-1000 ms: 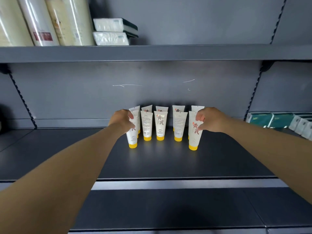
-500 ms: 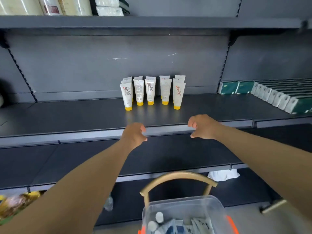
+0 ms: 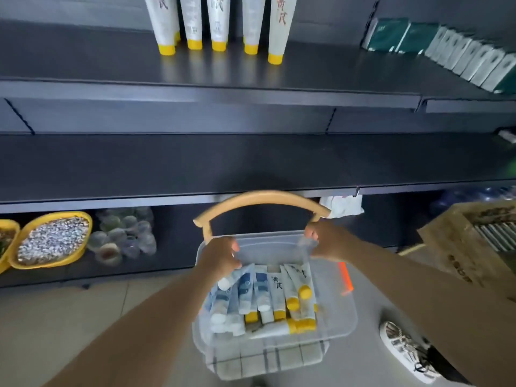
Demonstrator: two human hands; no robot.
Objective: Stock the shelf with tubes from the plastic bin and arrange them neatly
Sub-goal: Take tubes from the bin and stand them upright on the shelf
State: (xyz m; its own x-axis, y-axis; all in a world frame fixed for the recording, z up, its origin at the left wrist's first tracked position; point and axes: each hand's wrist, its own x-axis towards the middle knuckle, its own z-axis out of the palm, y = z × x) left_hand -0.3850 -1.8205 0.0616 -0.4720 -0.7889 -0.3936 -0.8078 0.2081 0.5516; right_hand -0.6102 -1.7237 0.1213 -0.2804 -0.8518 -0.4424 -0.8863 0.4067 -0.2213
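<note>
Several white tubes with yellow caps (image 3: 217,23) stand in a row on the dark shelf (image 3: 83,60) at the top of the head view. Below, a clear plastic bin (image 3: 346,317) holds several more tubes (image 3: 268,294), some blue-labelled with white caps, some yellow-capped. My left hand (image 3: 220,258) hovers over the bin's far left corner with curled fingers, and I see nothing in it. At the far right rim, my right hand (image 3: 326,241) has its fingers curled; whether it grips the rim is unclear.
The bin sits on a checkered cushion (image 3: 265,361) of a chair with a curved wooden back (image 3: 262,198). Green-and-white boxes (image 3: 391,34) line the shelf's right. Yellow trays (image 3: 53,241) lie low left, a cardboard box (image 3: 469,247) at right, a shoe (image 3: 405,350) below it.
Both hands have left the tubes on the shelf and dropped to the bin. The view has tilted down, bringing the bin fully into sight.
</note>
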